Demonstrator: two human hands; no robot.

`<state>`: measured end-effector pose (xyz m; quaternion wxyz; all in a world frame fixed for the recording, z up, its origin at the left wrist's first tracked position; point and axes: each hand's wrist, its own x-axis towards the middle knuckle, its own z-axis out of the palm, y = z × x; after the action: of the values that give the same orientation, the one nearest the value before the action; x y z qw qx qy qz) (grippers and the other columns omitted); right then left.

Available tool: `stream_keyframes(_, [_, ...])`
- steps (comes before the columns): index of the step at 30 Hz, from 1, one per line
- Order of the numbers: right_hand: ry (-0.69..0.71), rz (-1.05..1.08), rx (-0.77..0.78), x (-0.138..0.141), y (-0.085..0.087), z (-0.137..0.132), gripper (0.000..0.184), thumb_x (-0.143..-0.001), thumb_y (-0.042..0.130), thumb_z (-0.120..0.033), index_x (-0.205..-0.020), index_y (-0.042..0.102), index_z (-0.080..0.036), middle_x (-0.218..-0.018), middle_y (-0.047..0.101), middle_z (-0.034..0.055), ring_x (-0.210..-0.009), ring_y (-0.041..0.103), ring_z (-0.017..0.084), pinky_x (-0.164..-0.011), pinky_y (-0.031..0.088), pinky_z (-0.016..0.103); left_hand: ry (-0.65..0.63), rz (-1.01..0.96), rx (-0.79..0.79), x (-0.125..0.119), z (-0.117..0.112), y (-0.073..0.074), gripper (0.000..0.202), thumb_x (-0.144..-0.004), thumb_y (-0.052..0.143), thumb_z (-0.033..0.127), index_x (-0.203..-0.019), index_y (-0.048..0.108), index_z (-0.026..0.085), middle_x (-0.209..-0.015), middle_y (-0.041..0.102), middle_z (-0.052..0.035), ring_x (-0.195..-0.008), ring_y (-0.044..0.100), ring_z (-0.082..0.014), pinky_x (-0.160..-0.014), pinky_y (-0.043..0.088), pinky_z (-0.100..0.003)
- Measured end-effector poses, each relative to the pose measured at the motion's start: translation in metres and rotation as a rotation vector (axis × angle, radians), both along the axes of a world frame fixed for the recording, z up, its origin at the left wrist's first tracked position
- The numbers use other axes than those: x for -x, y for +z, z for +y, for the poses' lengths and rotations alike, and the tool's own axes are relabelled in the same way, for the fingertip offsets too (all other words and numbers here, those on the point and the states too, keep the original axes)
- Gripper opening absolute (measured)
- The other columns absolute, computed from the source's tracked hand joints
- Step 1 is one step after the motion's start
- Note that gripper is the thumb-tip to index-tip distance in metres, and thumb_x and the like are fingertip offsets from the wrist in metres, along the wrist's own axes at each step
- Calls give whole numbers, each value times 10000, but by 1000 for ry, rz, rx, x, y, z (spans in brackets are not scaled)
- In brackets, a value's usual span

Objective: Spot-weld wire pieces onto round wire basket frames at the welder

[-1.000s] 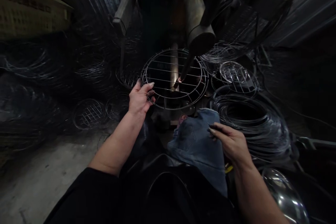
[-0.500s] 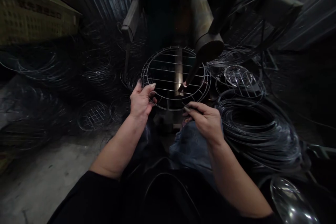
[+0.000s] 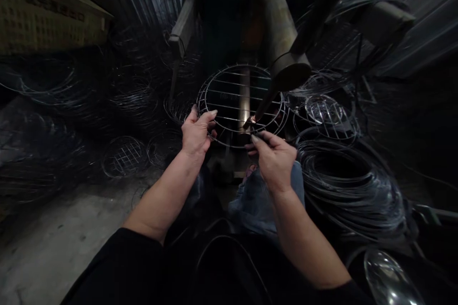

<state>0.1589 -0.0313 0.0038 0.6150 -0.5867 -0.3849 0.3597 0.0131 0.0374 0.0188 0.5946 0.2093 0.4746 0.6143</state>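
Observation:
A round wire grid (image 3: 229, 89) with parallel cross wires lies under the pointed tip of a welding machine's upper arm (image 3: 286, 69). My left hand (image 3: 196, 132) grips the grid's near-left rim, fingers curled over the ring. My right hand (image 3: 274, 156) is closed in a pinch at the grid's near edge, just below the electrode tip (image 3: 252, 119), holding a thin dark wire piece (image 3: 258, 139). My knee in blue jeans (image 3: 257, 195) sits below both hands.
A big coil of dark wire (image 3: 352, 181) lies at the right. Finished round grids rest at the right (image 3: 324, 109) and on the floor at the left (image 3: 123, 155). Tangled wire rings fill the left side. A yellowish crate (image 3: 43, 19) stands at upper left.
My right hand has risen from my knee to the grid's near edge by the electrode tip, carrying the thin wire piece. My left hand stays on the rim.

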Motion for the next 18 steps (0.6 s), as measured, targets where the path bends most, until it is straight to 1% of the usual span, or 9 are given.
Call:
stream_keyframes(3, [-46,19,41,4,-2,-3,276,-699,722,-354,-857,705,-129,-697,696,37,-543,657,177,-495,574,292,-4,17,48,1,0,2,591,-528,784,241,-1084,583,237,-727,541,57,-526,510,-68,-416,344,-180])
stream_keyframes(5, [-91,53,16,6,-6,-4,294,-687,737,-369,-854,700,-130,-716,697,42,-556,663,183,-500,578,299,-16,-1,72,2,1,3,603,-515,791,236,-1079,577,241,-739,540,58,-543,518,-67,-426,355,-177])
stream_keyframes(7, [-111,72,-21,7,-10,-4,290,-690,742,-367,-857,697,-135,-716,692,36,-567,668,181,-516,580,296,-24,-5,52,3,2,5,606,-504,799,227,-1068,577,243,-757,544,57,-554,525,-66,-432,358,-176])
stream_keyframes(11, [-108,71,-52,7,-15,-4,245,-705,743,-331,-852,695,-141,-710,685,27,-563,664,166,-531,577,283,-19,-10,78,3,5,8,612,-490,804,198,-1058,582,245,-762,548,60,-541,523,-66,-424,344,-181])
stream_keyframes(14, [-108,61,-103,6,-15,-3,207,-712,743,-299,-837,697,-141,-706,681,20,-539,654,148,-511,564,260,-35,-11,88,3,8,9,604,-484,808,196,-1042,582,241,-744,548,60,-540,532,-76,-421,339,-186])
stream_keyframes(18, [-98,86,-127,7,-14,1,167,-714,740,-268,-824,700,-148,-681,668,3,-538,658,144,-494,551,239,-60,1,86,5,11,9,590,-484,799,189,-1030,581,233,-719,540,65,-529,524,-73,-427,339,-188])
